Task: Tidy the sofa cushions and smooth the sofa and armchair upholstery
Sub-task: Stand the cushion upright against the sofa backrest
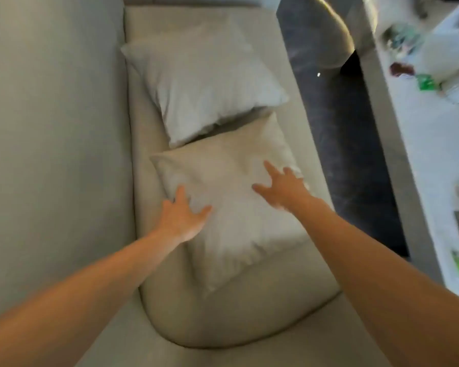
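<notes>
Left hand (182, 217): reaching forward on a bare, extended arm, lying palm down on the near-left part of the near cushion (231, 207), fingers spread apart and resting flat, gripping nothing. Right hand (282, 188): likewise reaching forward palm down, lying toward the right edge of the same cushion, fingers splayed, thumb pointing inward; contact light or hovering, cannot tell through motion blur.

Near cushion: lying flat on the sofa seat (249, 319), square, beige, soft woven cloth, slightly creased at the corners, set askew to the seat edge. Far cushion (204, 83): lying beyond it, paler grey-white, square, plump, its near edge meeting or slightly overlapping the near cushion's far edge.

Sofa seat: beige fabric, rounded front corner, smooth with mild dimpling. Sofa backrest (51, 141): standing along the left, same matte fabric, grey-green in shade. Dark floor (342, 133) running along the right of the seat. White table (435, 160) further right, carrying blurred small items.
</notes>
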Available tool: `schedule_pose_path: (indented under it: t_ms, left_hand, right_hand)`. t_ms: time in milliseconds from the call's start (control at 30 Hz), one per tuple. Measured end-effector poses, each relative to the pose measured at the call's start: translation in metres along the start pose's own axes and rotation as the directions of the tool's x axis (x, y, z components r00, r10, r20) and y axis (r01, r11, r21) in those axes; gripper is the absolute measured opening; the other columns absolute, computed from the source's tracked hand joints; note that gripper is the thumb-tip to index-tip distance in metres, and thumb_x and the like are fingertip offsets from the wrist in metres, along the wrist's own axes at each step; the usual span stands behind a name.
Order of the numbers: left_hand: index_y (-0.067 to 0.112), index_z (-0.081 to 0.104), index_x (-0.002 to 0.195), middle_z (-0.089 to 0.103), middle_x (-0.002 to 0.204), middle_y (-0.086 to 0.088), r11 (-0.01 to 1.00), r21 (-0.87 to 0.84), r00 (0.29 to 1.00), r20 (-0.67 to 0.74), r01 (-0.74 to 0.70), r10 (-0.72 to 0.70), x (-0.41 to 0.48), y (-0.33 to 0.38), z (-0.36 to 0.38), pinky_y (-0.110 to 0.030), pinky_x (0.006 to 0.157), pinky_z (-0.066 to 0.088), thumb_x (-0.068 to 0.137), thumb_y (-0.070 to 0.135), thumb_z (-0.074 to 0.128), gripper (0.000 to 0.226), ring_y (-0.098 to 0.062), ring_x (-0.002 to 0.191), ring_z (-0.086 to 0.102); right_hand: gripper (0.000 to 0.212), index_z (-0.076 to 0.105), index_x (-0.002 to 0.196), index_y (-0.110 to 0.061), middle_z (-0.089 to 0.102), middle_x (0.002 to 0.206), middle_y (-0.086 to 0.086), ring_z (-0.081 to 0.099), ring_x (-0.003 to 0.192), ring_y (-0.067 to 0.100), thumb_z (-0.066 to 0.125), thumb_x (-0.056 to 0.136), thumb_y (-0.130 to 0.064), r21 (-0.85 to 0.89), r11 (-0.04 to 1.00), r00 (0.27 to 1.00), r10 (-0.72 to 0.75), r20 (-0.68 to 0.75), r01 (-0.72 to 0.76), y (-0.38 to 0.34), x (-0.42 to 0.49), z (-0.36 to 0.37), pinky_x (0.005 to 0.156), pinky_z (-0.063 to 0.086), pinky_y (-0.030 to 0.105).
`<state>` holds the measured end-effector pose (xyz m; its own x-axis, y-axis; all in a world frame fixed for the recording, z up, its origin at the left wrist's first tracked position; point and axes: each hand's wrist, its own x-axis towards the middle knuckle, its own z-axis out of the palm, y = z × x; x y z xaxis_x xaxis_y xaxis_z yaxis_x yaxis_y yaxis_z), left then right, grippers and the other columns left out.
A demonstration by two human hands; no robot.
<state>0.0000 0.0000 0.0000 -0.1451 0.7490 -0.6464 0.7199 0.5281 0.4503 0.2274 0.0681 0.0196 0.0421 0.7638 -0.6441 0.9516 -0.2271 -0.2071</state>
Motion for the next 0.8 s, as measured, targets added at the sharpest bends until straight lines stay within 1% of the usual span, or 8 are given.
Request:
schedule_pose_path:
  t_ms: [133,233,333,433,533,600,700,800]
  left_hand:
    - [0.042,-0.014,0.15,0.003,0.159,-0.025,0.958,-0.274,0.989,-0.092,0.085,-0.114,0.034,0.006,0.044,-0.041,0.115,0.021,0.071,0.072,0.063,0.114,-0.037,0.146,0.014]
    - [0.054,-0.004,0.147,0.017,0.151,-0.02,0.925,-0.379,0.966,-0.233,0.015,-0.111,0.037,0.001,0.065,-0.038,0.112,0.026,0.069,0.069,0.068,0.108,-0.037,0.137,0.03]
    - [0.047,0.007,0.151,0.022,0.146,-0.017,0.926,-0.377,0.955,-0.282,-0.02,-0.094,0.018,0.02,0.05,-0.033,0.109,0.028,0.072,0.059,0.074,0.104,-0.034,0.134,0.034]
    - [0.033,0.009,0.155,0.019,0.145,-0.015,0.968,-0.235,0.954,-0.301,-0.088,0.013,-0.018,0.05,0.001,-0.028,0.108,0.029,0.077,0.05,0.074,0.102,-0.033,0.131,0.037]
    - [0.026,0.001,0.155,0.01,0.14,-0.005,0.976,0.021,0.934,-0.285,-0.217,0.214,-0.065,0.06,-0.063,-0.035,0.11,0.033,0.081,0.046,0.07,0.103,-0.035,0.127,0.037]
    - [0.027,-0.002,0.154,0.007,0.138,-0.006,0.948,0.221,0.925,-0.253,-0.229,0.283,-0.09,0.053,-0.097,-0.041,0.106,0.039,0.082,0.044,0.07,0.103,-0.037,0.122,0.038]
    - [0.03,-0.005,0.153,0.009,0.142,-0.014,0.921,0.373,0.957,-0.211,-0.11,0.2,-0.104,0.028,-0.135,-0.046,0.101,0.042,0.084,0.041,0.067,0.101,-0.039,0.122,0.034]
    - [0.029,-0.002,0.155,0.014,0.145,-0.02,0.926,0.376,0.975,-0.201,-0.011,0.094,-0.107,0.003,-0.162,-0.044,0.104,0.038,0.086,0.037,0.065,0.096,-0.041,0.125,0.035]
  right_hand:
    - [0.072,0.0,0.133,-0.075,-0.007,0.165,-0.005,-0.005,0.146,0.05,0.036,0.072,-0.084,0.248,0.967,0.986,0.089,-0.14,-0.052,0.02,0.035,0.044,0.107,0.0,0.077]
    - [0.068,0.001,0.124,-0.082,0.004,0.162,-0.012,0.011,0.14,0.049,0.032,0.064,-0.09,0.274,0.961,0.966,0.097,-0.238,-0.029,0.03,0.043,0.059,0.103,0.007,0.077]
    - [0.066,0.004,0.124,-0.082,0.011,0.161,-0.013,0.02,0.138,0.043,0.033,0.065,-0.088,0.337,0.938,0.966,0.152,-0.207,-0.076,0.032,0.036,0.046,0.107,0.013,0.069]
    - [0.064,0.015,0.136,-0.072,0.023,0.16,-0.007,0.028,0.141,0.034,0.039,0.076,-0.076,0.569,0.815,0.98,0.184,-0.068,-0.114,0.024,0.018,0.035,0.116,0.016,0.059]
    - [0.058,0.032,0.145,-0.054,0.032,0.159,-0.005,0.033,0.142,0.022,0.047,0.089,-0.06,0.869,0.468,0.987,0.099,0.127,-0.159,-0.005,-0.016,0.037,0.12,0.02,0.048]
    - [0.058,0.037,0.145,-0.048,0.038,0.157,-0.007,0.038,0.14,0.02,0.049,0.09,-0.06,0.908,0.31,0.955,0.005,0.297,-0.283,-0.04,-0.045,0.054,0.119,0.026,0.049]
    - [0.062,0.029,0.15,-0.045,0.038,0.155,-0.009,0.038,0.14,0.022,0.042,0.092,-0.062,0.882,0.299,0.915,-0.061,0.399,-0.365,-0.096,-0.077,0.088,0.115,0.032,0.052]
    - [0.057,0.018,0.154,-0.039,0.025,0.161,-0.009,0.025,0.147,0.018,0.032,0.1,-0.052,0.903,0.33,0.951,-0.043,0.307,-0.276,-0.134,-0.077,0.11,0.122,0.018,0.048]
